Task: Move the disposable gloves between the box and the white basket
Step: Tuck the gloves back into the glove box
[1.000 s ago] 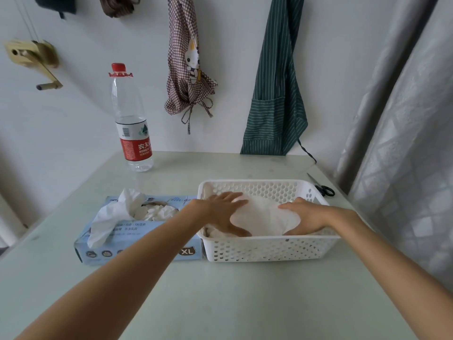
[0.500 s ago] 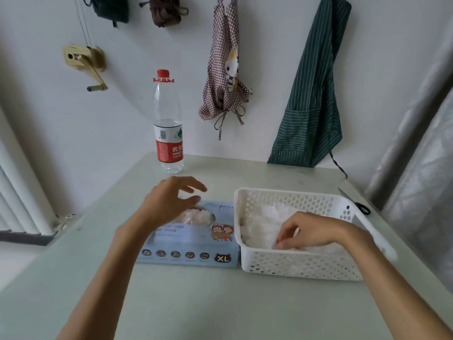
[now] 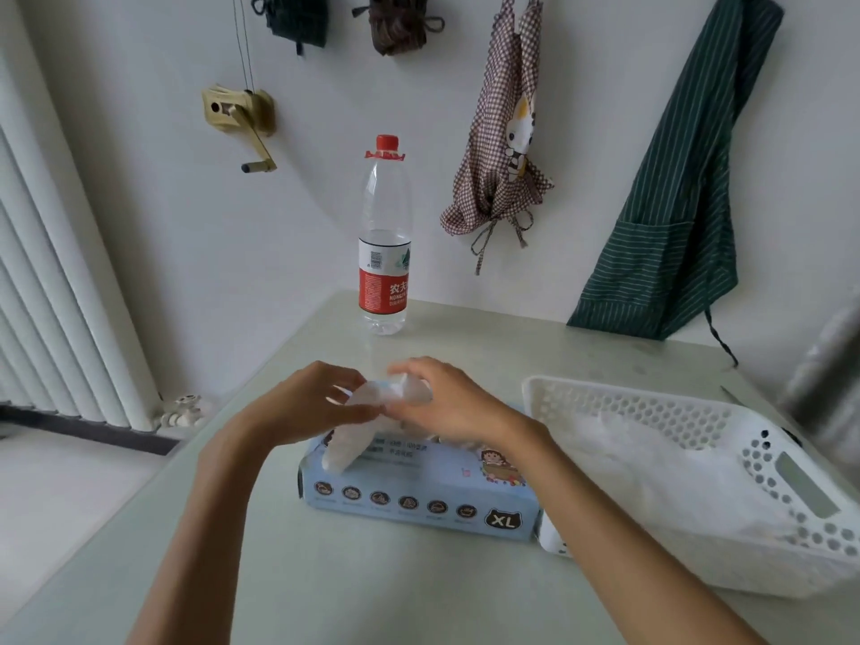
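A light blue glove box [image 3: 419,498] marked XL lies on the table in front of me. Above its top, my left hand [image 3: 307,405] and my right hand [image 3: 453,402] both pinch one thin white disposable glove [image 3: 372,412], which droops down toward the box's left end. The box's opening is hidden behind my hands. To the right, touching the box, stands the white perforated basket [image 3: 763,458] with a heap of translucent gloves [image 3: 651,467] inside.
A water bottle [image 3: 385,244] with a red cap stands at the table's back edge. Aprons [image 3: 502,132] hang on the wall behind. A scissors tip [image 3: 733,395] shows beyond the basket. A radiator [image 3: 51,290] stands at the left.
My right hand left the basket and went over to the box. Both hands now hold a glove above the box. The camera view swung left.
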Tool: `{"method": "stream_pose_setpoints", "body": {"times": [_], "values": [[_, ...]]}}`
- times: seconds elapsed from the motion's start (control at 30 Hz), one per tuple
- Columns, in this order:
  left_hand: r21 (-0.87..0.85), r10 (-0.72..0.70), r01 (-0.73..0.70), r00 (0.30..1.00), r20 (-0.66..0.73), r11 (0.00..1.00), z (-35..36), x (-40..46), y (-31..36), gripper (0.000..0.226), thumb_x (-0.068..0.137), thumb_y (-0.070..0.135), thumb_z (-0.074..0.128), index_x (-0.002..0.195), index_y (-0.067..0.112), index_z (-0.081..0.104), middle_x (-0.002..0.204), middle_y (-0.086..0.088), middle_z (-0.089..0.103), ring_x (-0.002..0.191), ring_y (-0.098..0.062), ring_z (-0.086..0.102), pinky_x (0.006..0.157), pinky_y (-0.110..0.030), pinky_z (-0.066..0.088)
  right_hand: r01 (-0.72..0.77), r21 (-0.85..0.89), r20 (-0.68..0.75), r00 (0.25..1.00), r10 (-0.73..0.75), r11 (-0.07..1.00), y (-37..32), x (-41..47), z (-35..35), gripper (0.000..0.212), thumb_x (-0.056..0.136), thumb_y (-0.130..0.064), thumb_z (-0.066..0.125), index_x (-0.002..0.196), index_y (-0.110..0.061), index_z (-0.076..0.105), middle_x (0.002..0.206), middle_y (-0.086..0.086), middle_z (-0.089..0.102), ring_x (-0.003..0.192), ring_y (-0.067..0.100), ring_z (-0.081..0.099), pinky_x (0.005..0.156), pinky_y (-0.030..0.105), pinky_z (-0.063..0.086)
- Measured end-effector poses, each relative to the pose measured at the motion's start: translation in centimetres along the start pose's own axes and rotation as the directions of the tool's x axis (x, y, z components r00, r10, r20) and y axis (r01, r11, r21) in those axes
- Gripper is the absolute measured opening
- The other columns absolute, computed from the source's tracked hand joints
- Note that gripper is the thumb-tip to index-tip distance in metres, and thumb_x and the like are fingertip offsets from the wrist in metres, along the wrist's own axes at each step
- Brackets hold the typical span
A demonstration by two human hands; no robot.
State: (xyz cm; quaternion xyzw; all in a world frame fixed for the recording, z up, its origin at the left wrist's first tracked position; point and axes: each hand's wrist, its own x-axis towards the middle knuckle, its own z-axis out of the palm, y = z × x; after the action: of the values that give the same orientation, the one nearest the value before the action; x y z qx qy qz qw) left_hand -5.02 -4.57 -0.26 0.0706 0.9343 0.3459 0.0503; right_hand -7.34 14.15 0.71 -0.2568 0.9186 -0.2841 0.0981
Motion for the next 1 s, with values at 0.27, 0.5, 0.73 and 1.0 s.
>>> {"method": "stream_pose_setpoints", "body": {"times": [0.27,0.5,0.73,1.0], "values": [[0.126,-0.070,0.051,0.987,0.146,0.991,0.0,-0.8,-0.3,0.057,0.074,0.043,0.076,0.124,0.040,0.049,0.128,0.012,0.046,0.112,-0.008,0.046,0.098,-0.024,0.038,0.036,0.147,-0.255,0.967,0.003,0.988,1.2,-0.7,-3.6,0.031,0.087,-0.037,0.065,0.105,-0.012,0.068,0.094,0.001,0.068,0.085,0.017,0.063,0.072,0.025,0.049],[0.050,-0.001,-0.003,0.996,0.090,0.999,-0.4,-0.7,0.7,0.099,0.055,0.078,0.061,0.140,0.034,0.035,0.144,0.012,0.040,0.124,-0.008,0.043,0.099,-0.028,0.041,0.016,0.509,-0.355,0.915,0.193,0.861,1.9,-3.1,-6.5,0.020,0.089,-0.032,0.064,0.091,-0.016,0.074,0.083,0.003,0.071,0.078,0.010,0.061,0.073,0.022,0.045],[-0.432,0.229,-0.263,0.965,-0.131,0.862,2.4,0.0,5.4,0.072,0.060,0.064,0.066,0.121,0.029,0.048,0.125,0.005,0.058,0.101,-0.004,0.062,0.077,-0.020,0.054,-0.083,0.706,-0.276,0.883,0.381,0.704,3.3,-5.1,-7.1,0.027,0.088,-0.037,0.063,0.102,-0.015,0.072,0.099,0.004,0.071,0.090,0.015,0.063,0.070,0.024,0.047],[-0.565,0.138,-0.077,0.988,0.066,0.822,6.0,1.5,11.8,0.069,0.074,0.050,0.066,0.133,0.022,0.042,0.123,0.000,0.058,0.105,-0.014,0.061,0.076,-0.021,0.055,-0.133,0.531,-0.480,0.767,0.426,0.837,4.9,-7.5,-7.8,0.038,0.086,-0.039,0.066,0.090,-0.001,0.067,0.079,0.005,0.065,0.073,0.016,0.058,0.065,0.027,0.044]]}}
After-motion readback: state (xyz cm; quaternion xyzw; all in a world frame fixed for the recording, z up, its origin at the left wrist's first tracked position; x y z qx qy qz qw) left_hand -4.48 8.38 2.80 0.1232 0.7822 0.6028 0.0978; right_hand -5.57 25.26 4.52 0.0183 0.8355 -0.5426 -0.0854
